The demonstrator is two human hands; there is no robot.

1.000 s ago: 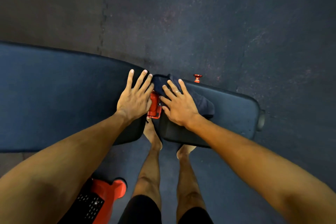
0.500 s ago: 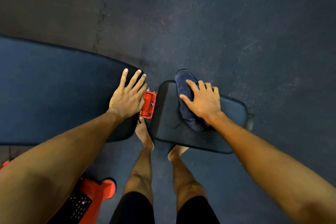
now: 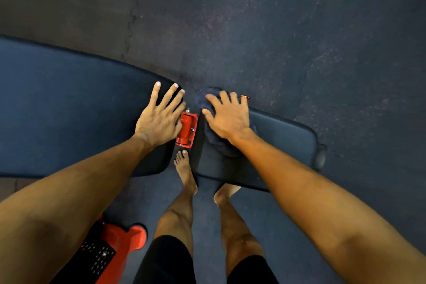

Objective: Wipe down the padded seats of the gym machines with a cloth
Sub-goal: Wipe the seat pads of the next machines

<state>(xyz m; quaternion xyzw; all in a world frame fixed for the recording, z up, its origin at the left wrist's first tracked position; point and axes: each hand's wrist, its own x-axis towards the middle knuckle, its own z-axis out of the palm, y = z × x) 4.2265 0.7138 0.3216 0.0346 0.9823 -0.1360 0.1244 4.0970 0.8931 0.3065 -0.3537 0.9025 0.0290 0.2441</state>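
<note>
As the right hand (image 3: 230, 120) pressed the cloth (image 3: 220, 145), the left hand (image 3: 159, 120) lay on the long pad (image 3: 69, 110)
The cloth sat at the seat pad's (image 3: 283, 138) upper-left corner, mid-frame — both hands' fingers were straight and apart

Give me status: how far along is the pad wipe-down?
Done: nothing provable; neither pad shows wipe marks. In hand: right hand presses the dark cloth flat on the small seat pad, at its far corner by the red bracket. To do: the long pad, where the left hand only braces, no cloth.
</note>
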